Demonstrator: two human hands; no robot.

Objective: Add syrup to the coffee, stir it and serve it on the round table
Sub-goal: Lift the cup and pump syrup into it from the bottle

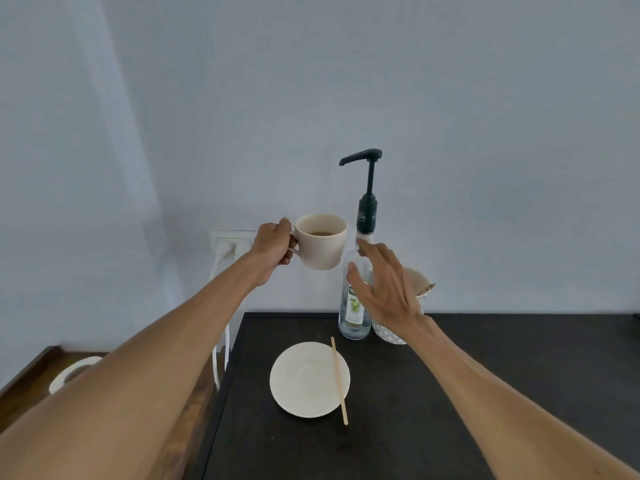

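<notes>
My left hand (273, 249) grips the handle of a cream coffee cup (322, 244) and holds it in the air, below and left of the dark pump spout (360, 156). Dark coffee shows inside the cup. The clear syrup bottle (354, 306) stands at the back of the black table (450, 393). My right hand (384, 285) hovers in front of the bottle with fingers spread, holding nothing. A cream saucer (304, 379) lies on the table with a wooden stir stick (339, 381) resting across its right edge.
A white lattice-patterned container (391, 332) stands just right of the bottle, partly hidden by my right hand. A wall socket (230, 242) with white plugs and cables sits at the left. A lower wooden surface (31, 375) at far left holds a white round object (74, 370).
</notes>
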